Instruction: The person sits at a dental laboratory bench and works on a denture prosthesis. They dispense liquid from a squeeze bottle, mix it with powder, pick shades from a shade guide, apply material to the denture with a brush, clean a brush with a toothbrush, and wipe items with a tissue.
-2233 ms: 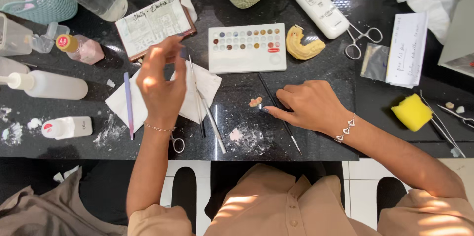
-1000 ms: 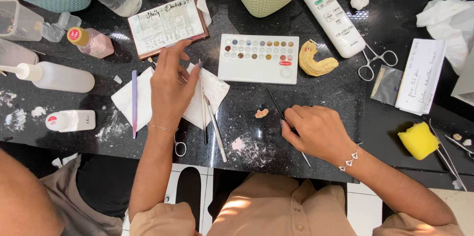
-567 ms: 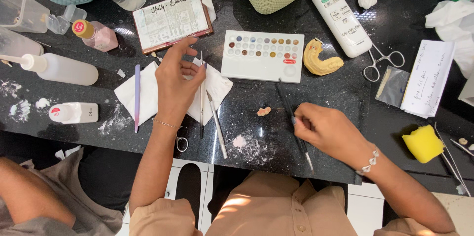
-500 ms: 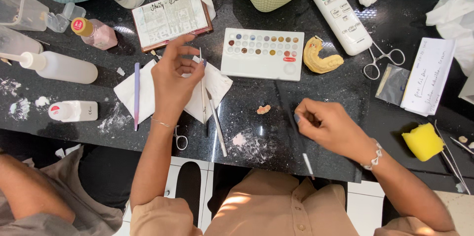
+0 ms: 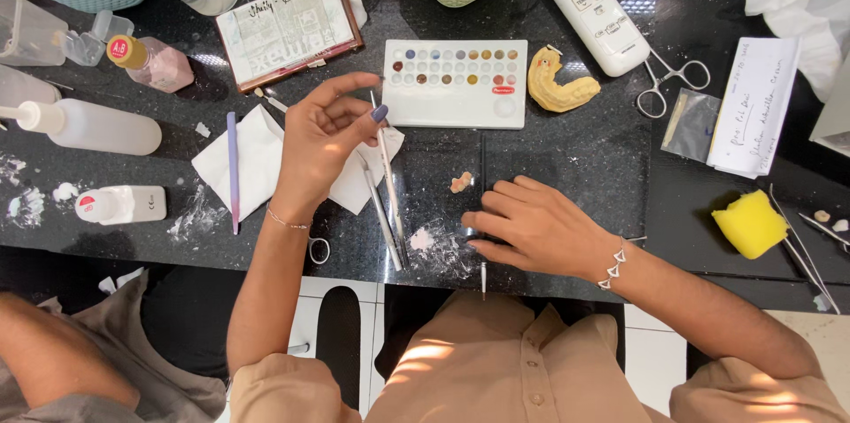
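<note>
Since half a second ago, the right hand (image 5: 536, 228) has flattened open over a thin tool near the counter edge (image 5: 531, 286), beside the small tooth piece (image 5: 460, 181). Left hand (image 5: 323, 144) pinches a metal instrument (image 5: 390, 188) over white tissue (image 5: 252, 157); white colour palette (image 5: 456, 84) and yellow dental cast (image 5: 558, 82) lie behind.

counter (image 5: 567, 166): glossy speckled stone | instruments (image 5: 388, 202): shiny metal | napkin (image 5: 257, 157): probably paper

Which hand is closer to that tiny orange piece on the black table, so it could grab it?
The right hand looks better placed: it lies flat on the black table, fingertips just below the tiny orange piece. The left hand is farther off and already pinches a thin metal tool.
</note>
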A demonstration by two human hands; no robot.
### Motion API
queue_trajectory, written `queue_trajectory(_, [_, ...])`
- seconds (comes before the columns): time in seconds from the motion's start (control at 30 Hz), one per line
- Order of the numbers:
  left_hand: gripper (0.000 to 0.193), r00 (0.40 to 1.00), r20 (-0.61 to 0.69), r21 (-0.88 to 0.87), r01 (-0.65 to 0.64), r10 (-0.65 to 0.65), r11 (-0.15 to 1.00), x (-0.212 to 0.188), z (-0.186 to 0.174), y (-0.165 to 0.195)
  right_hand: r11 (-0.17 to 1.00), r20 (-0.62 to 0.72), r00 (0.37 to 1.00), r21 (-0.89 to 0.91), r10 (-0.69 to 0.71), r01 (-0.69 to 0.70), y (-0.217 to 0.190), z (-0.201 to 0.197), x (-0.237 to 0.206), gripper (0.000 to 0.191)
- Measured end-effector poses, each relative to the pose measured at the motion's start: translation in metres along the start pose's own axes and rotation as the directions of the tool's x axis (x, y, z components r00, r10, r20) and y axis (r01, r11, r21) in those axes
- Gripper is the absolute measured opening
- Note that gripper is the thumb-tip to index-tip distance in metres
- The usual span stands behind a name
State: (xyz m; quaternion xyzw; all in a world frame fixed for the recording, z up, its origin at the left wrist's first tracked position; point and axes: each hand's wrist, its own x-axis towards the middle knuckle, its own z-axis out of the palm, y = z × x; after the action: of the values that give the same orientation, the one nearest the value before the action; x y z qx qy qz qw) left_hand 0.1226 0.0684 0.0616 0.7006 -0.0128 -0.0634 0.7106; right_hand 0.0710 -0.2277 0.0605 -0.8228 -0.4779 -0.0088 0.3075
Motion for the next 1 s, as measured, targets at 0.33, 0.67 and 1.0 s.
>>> queue_trajectory(0.33, [0.02,0.977,0.205,-0.288,0.008,0.053,0.958,0.018,0.03,0.035,0.97,-0.05,0.984,-0.162,0.172,-0.178,0.004,-0.007,-0.003,0.019])
queue_trajectory(0.67, [0.017,0.954,0.24,-0.362,0.258,-0.178,0.896,0.032,0.031,0.003,0.951,0.057,0.967,-0.206,0.249,-0.233,0.009,-0.03,-0.011,0.023])
queue_trajectory(1.0, [0.012,0.899,0.363,-0.386,0.386,-0.246,0.838,0.03,0.055,-0.023,0.795,-0.194,0.899,0.563,0.391,-0.224,0.023,-0.034,-0.029,0.017])
